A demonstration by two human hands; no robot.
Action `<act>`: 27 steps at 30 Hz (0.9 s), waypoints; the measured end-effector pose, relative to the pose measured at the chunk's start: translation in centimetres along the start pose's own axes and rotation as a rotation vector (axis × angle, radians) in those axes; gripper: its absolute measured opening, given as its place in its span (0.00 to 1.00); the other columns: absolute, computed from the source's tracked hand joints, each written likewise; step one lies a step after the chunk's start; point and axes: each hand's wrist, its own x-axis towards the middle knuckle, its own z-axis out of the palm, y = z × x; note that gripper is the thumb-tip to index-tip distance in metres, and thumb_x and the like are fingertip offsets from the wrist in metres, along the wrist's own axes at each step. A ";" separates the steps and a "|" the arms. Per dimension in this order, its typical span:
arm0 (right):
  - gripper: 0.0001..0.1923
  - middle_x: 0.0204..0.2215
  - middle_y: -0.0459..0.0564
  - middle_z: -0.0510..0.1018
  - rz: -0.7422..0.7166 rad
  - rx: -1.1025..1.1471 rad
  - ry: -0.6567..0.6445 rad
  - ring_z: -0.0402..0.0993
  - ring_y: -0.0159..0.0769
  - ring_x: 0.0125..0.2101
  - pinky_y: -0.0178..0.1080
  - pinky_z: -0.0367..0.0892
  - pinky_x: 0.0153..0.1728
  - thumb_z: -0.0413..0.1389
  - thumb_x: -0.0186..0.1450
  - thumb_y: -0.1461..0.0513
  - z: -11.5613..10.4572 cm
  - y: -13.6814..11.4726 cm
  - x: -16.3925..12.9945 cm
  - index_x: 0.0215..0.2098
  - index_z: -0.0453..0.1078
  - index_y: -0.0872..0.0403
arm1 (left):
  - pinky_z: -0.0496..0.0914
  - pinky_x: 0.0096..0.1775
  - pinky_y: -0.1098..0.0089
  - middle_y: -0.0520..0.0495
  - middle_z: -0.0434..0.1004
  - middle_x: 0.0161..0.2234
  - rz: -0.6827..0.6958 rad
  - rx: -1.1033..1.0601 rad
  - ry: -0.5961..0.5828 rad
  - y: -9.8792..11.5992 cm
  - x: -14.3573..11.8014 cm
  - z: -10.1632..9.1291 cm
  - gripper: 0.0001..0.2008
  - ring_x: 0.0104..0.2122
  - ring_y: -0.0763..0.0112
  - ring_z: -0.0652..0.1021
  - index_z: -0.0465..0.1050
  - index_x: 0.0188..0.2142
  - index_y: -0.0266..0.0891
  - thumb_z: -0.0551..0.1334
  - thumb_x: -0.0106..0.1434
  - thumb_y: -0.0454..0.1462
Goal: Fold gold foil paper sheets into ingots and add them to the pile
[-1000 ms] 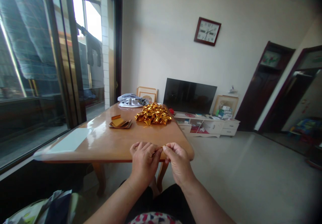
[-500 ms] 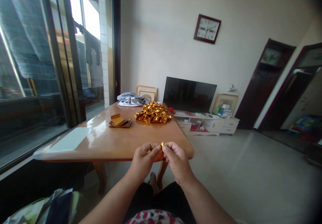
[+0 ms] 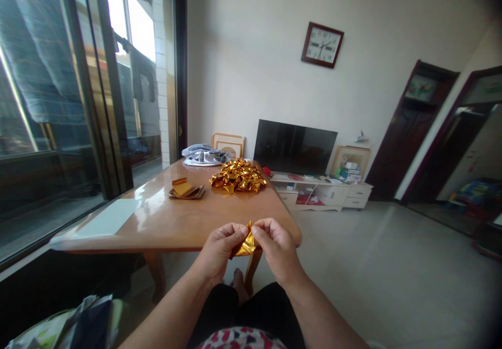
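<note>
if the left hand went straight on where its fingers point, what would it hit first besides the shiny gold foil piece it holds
Most likely the bare right hand, which faces the left hand across the shiny gold foil piece; depth is unclear here, so it could pass over or under.

Your camera was worn on your head, and it looked forward and down. Your left hand [image 3: 220, 251] and your right hand [image 3: 277, 247] were near to it, low in the view; farther away, it faced the table [image 3: 168, 226] and, behind this, the wall [image 3: 247, 56].
</note>
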 end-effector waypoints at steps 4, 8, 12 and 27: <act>0.14 0.24 0.44 0.71 -0.029 -0.074 0.001 0.64 0.30 0.25 0.34 0.62 0.28 0.61 0.62 0.53 -0.2 0.4 0.2 0.33 0.71 0.56 | 0.61 0.28 0.76 0.51 0.73 0.24 0.017 0.033 -0.019 0.3 -0.3 0.5 0.13 0.24 0.78 0.69 0.75 0.31 0.34 0.69 0.60 0.44; 0.14 0.21 0.42 0.68 0.008 -0.011 -0.021 0.62 0.29 0.23 0.33 0.60 0.26 0.59 0.64 0.52 -0.3 0.4 0.1 0.31 0.71 0.55 | 0.64 0.29 0.75 0.48 0.75 0.25 0.031 0.089 -0.044 0.5 -0.4 0.7 0.15 0.25 0.75 0.72 0.76 0.30 0.33 0.68 0.61 0.45; 0.14 0.23 0.43 0.69 0.013 -0.012 -0.067 0.63 0.29 0.25 0.33 0.60 0.27 0.60 0.64 0.52 -0.6 0.6 0.2 0.32 0.71 0.55 | 0.64 0.29 0.75 0.48 0.75 0.25 0.051 0.156 -0.025 0.3 -0.2 0.6 0.15 0.25 0.75 0.72 0.76 0.31 0.33 0.69 0.59 0.45; 0.20 0.19 0.41 0.64 -0.015 -0.041 0.070 0.58 0.29 0.22 0.32 0.56 0.23 0.61 0.61 0.46 -0.7 0.8 0.8 0.29 0.71 0.55 | 0.63 0.31 0.72 0.48 0.73 0.24 0.134 0.254 -0.035 0.8 0.3 0.3 0.20 0.26 0.72 0.70 0.74 0.28 0.34 0.68 0.59 0.51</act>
